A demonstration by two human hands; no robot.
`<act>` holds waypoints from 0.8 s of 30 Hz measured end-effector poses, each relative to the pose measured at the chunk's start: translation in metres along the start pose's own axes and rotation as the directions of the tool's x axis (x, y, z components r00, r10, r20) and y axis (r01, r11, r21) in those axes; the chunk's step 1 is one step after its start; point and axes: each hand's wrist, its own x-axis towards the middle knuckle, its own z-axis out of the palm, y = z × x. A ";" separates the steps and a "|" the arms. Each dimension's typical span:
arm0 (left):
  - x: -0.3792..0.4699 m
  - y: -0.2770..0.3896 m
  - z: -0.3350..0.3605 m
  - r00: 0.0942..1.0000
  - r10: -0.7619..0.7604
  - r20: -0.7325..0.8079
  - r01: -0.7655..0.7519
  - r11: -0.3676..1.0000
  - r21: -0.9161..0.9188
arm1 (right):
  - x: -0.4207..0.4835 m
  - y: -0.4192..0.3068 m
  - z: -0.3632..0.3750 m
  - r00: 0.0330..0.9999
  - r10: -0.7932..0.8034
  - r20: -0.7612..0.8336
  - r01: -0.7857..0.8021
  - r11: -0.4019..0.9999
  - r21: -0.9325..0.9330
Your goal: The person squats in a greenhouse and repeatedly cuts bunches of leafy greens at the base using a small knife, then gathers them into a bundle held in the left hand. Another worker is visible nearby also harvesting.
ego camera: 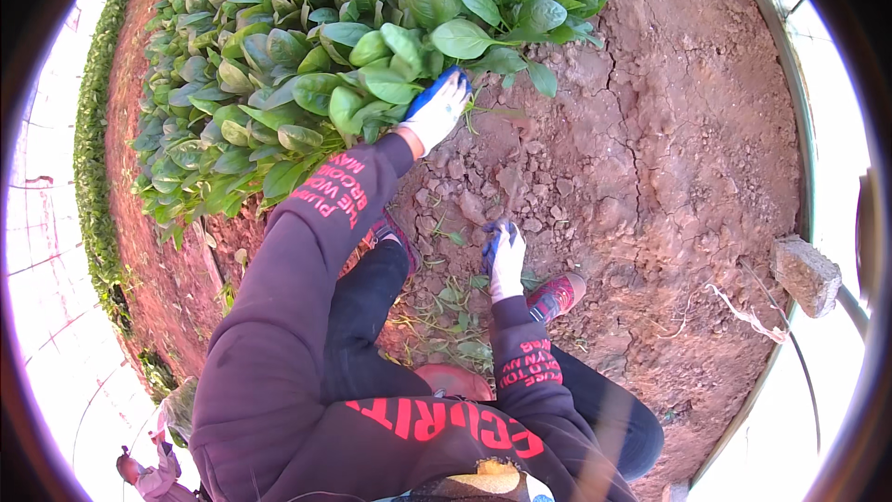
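My left hand (440, 108), in a white glove with blue coating, is at the right edge of a dense bed of leafy spinach-like plants (279, 77). It is closed around a bunch of leaves (390, 84), and thin stems stick out by its fingers. Nearer my body, my right hand (505, 254), gloved alike, is curled low over crumbly soil. From it a thin, soil-coloured tool (514, 178) seems to reach up towards the stems; blur hides its exact shape.
Loose leaves and stems (453, 310) lie between my shoes. Cracked bare soil (690, 153) spreads to the right, up to a curved edging with a concrete block (807, 275). Another planted row (97, 153) runs along the far left. A person (157, 474) is at the lower left.
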 end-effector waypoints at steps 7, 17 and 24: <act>0.024 0.010 -0.003 0.995 -0.096 0.003 0.096 0.995 -0.018 | 0.058 -0.010 0.031 0.953 -0.296 -0.060 0.204 0.777 -0.596; 0.004 -0.007 0.025 0.991 -0.022 -0.135 0.006 0.993 -0.118 | 0.056 0.070 0.003 0.953 -0.289 -0.085 0.179 0.769 -0.614; 0.006 -0.012 0.032 0.989 -0.070 -0.131 0.036 0.968 -0.248 | 0.077 0.032 0.046 0.969 -0.245 -0.035 0.170 0.761 -0.626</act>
